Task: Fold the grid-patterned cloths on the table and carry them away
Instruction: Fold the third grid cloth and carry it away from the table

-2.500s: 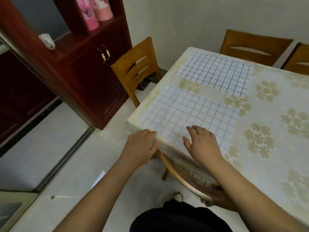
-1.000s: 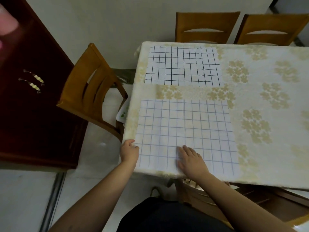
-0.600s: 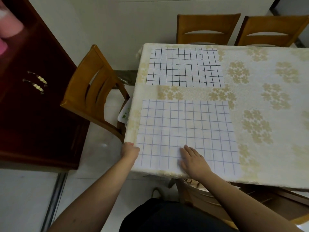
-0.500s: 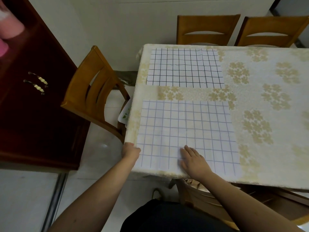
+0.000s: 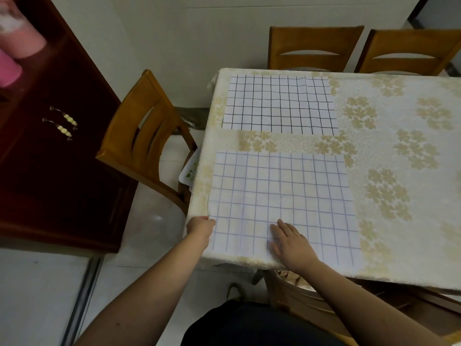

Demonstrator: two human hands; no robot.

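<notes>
Two grid-patterned cloths lie flat on the table (image 5: 399, 136). The near cloth (image 5: 282, 193), white with pale purple lines, reaches the front edge. The far cloth (image 5: 279, 104), white with black lines, lies by the back left corner. My left hand (image 5: 200, 227) is at the near cloth's left edge, thumb on top and fingers curled under the edge, pinching it. My right hand (image 5: 290, 242) rests flat on the near cloth's front part, fingers spread and pointing away from me.
A cream floral tablecloth covers the table. A wooden chair (image 5: 144, 141) stands at the table's left side, two more (image 5: 314, 48) behind it, and one is tucked under the front edge (image 5: 299, 290). A dark red cabinet (image 5: 50, 146) fills the left.
Since 2.5 s ago my view has swung round to face the table squarely. Over the last second both hands have stayed almost still on the near cloth.
</notes>
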